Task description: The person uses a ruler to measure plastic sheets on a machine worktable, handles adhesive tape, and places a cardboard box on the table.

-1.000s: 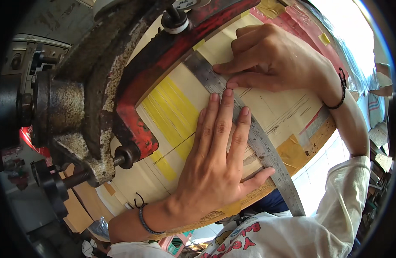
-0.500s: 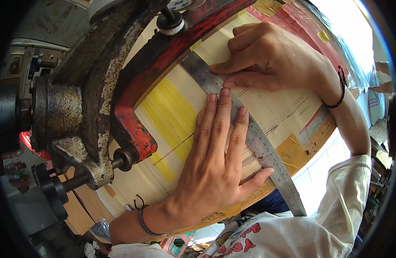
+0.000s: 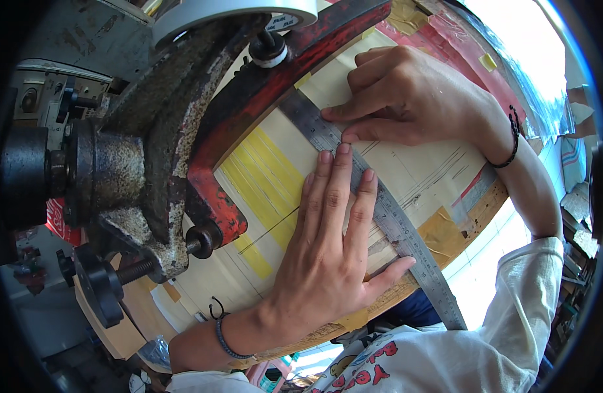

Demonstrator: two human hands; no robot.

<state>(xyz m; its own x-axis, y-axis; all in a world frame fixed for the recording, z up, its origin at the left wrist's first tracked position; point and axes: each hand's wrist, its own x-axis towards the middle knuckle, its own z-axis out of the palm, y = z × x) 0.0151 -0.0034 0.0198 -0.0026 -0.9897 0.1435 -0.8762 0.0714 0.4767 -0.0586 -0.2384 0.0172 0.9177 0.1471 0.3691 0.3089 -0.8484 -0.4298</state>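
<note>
A long steel ruler [image 3: 388, 216] lies slantwise over a pale board [image 3: 419, 157] marked with pencil lines and strips of yellow tape [image 3: 262, 171]. My left hand [image 3: 331, 226] rests flat on it, fingers stretched and thumb out to the right, with fingertips on the ruler's edge and face. Farther off, my right hand [image 3: 403, 98] is curled at the ruler's far side. Its index finger and thumb tips touch or nearly touch the ruler's edge. Whatever those fingers hold, if anything, is hidden by the hand.
A heavy red and black metal machine frame [image 3: 213, 209] with screw knobs stands over the board's left side. A white tape roll [image 3: 236, 16] sits on top of it. Red sheet [image 3: 439, 59] and clear plastic [image 3: 534, 85] lie at the far right. Brown tape [image 3: 442, 229] covers the near edge.
The view has shifted slightly, so the machine frame shows farther right and more of the tape roll is visible. Both hands and the ruler keep nearly the same places on the board.
</note>
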